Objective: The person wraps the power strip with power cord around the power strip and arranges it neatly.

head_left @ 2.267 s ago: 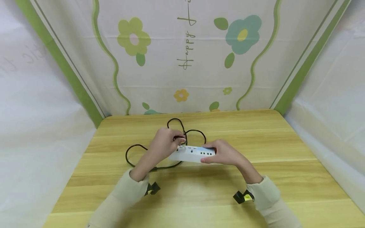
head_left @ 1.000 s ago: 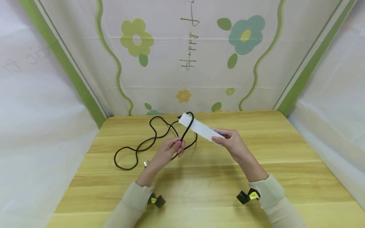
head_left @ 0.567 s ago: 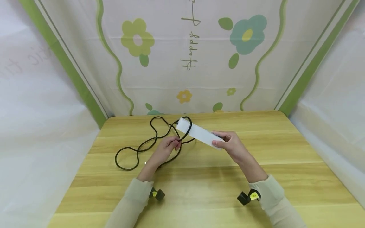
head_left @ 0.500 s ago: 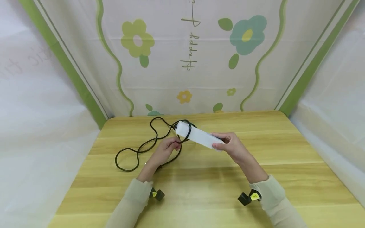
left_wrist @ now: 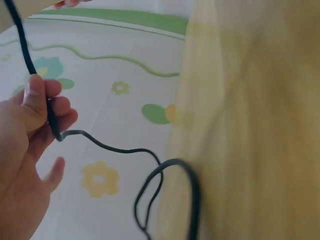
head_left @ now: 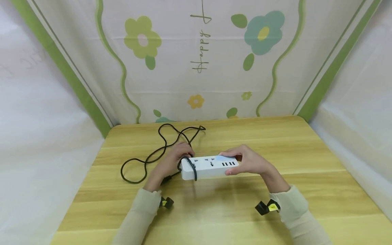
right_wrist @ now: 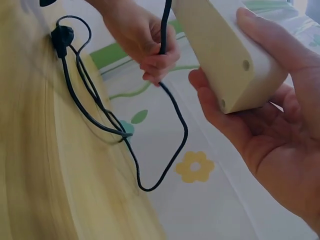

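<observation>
A white power strip [head_left: 203, 173] with sockets and several USB ports is held above the table, its socket side facing up toward me. My right hand [head_left: 249, 161] grips its right end, thumb and fingers on opposite long sides; the right wrist view shows that end [right_wrist: 235, 65] close up. Around the strip's left end loops its black cable [head_left: 193, 166]. My left hand [head_left: 176, 156] pinches the cable between thumb and fingers, plainly seen in the left wrist view with the cord [left_wrist: 52, 117] running through. The plug [right_wrist: 62, 37] lies on the table, near my left wrist.
More of the cord lies in loose curves on the wooden table [head_left: 245, 221], left and behind the strip. A patterned cloth [head_left: 171, 78] hangs behind the table's far edge; white sheets stand at both sides. Each wrist carries a small black camera.
The strip has turned from its plain white face to its socket face, levelled out and come nearer. The cable now wraps its left end, and the left hand, still holding cable, has moved behind that end.
</observation>
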A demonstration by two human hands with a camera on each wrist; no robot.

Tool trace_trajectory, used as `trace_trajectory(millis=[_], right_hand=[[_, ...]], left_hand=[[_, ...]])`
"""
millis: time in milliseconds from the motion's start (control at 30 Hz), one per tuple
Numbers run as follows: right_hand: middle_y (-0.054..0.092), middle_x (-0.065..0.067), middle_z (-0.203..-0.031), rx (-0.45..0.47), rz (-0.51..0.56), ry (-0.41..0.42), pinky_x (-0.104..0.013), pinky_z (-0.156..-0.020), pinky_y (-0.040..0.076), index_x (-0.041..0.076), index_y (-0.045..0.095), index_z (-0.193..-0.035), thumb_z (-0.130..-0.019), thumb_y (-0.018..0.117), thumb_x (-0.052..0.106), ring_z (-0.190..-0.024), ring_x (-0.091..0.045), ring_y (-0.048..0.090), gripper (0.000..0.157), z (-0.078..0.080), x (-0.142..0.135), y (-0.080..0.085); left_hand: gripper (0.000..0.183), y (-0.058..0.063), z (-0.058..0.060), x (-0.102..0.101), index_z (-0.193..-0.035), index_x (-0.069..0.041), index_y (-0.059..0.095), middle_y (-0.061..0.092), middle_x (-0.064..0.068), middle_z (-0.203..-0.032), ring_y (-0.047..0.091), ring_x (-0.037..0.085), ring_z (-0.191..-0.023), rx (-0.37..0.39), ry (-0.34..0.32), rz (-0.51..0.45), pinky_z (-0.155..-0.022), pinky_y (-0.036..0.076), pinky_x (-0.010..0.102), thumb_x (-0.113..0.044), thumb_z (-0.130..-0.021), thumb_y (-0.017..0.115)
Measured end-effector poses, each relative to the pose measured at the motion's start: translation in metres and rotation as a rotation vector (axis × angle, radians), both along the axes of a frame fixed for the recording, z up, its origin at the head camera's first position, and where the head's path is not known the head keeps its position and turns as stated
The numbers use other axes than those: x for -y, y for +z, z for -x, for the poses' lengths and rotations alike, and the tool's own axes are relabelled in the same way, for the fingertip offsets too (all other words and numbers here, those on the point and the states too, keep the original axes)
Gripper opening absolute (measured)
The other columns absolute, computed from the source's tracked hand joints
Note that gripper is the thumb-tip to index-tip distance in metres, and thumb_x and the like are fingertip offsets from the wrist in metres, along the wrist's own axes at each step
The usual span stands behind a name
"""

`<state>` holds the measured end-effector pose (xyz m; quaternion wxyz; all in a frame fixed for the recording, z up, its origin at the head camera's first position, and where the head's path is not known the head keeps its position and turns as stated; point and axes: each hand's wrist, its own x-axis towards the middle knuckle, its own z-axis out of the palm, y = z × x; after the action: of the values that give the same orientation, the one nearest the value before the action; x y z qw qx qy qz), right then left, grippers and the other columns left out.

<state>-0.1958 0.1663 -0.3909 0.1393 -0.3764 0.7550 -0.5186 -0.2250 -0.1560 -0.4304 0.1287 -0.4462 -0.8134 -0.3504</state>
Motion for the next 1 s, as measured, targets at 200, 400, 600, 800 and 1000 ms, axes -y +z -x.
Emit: trace_trajectory(millis=[200, 400, 600, 800, 1000], right_hand=[[0.073, -0.006, -0.116, -0.179, -0.195, 0.000, -0.025, -0.068, 0.055, 0.005, 0.067, -0.128, -0.076, 0.089, 0.028, -0.082, -0.009, 0.065, 0.061, -0.009, 0.003, 0.007], [0.074, -0.008, -0.116, -0.330, -0.348, -0.041, -0.020, -0.070, 0.053, 0.002, 0.067, -0.127, -0.076, 0.088, 0.036, -0.085, -0.005, 0.065, 0.064, -0.017, 0.011, 0.012], [0.075, -0.011, -0.109, -0.389, -0.431, -0.119, -0.018, -0.066, 0.051, -0.002, 0.068, -0.124, -0.075, 0.088, 0.026, -0.080, -0.006, 0.063, 0.060, -0.021, 0.014, 0.014], [0.076, -0.012, -0.102, -0.455, -0.494, -0.209, -0.014, -0.061, 0.050, -0.003, 0.069, -0.121, -0.073, 0.089, 0.024, -0.073, -0.004, 0.061, 0.059, -0.026, 0.021, 0.013], [0.076, -0.013, -0.101, -0.533, -0.517, -0.289, -0.015, -0.060, 0.052, -0.003, 0.068, -0.121, -0.073, 0.089, 0.024, -0.077, -0.013, 0.069, 0.059, -0.031, 0.027, 0.014]], left_hand=[[0.005, 0.019, -0.007, 0.003, -0.085, -0.019, 0.069, 0.070, -0.005, -0.087, 0.066, 0.013, -0.087, -0.358, 0.161, 0.186, -0.109, 0.039, 0.055, -0.023, -0.086, 0.072], [0.004, 0.035, -0.019, 0.000, -0.083, -0.019, 0.071, 0.070, -0.006, -0.085, 0.067, 0.013, -0.086, -0.509, 0.262, 0.330, -0.110, 0.042, 0.050, -0.019, -0.084, 0.074], [0.008, 0.047, -0.030, 0.001, -0.077, -0.019, 0.076, 0.073, -0.006, -0.077, 0.069, 0.014, -0.078, -0.564, 0.370, 0.389, -0.113, 0.039, 0.048, -0.016, -0.081, 0.082], [0.017, 0.059, -0.041, -0.001, -0.066, -0.016, 0.070, 0.068, -0.005, -0.063, 0.062, 0.014, -0.059, -0.550, 0.448, 0.416, -0.109, 0.042, 0.045, -0.018, -0.081, 0.079], [0.017, 0.068, -0.058, -0.010, -0.072, -0.012, 0.071, 0.066, -0.002, -0.063, 0.061, 0.014, -0.055, -0.509, 0.497, 0.462, -0.084, 0.052, 0.036, -0.020, -0.085, 0.079]])
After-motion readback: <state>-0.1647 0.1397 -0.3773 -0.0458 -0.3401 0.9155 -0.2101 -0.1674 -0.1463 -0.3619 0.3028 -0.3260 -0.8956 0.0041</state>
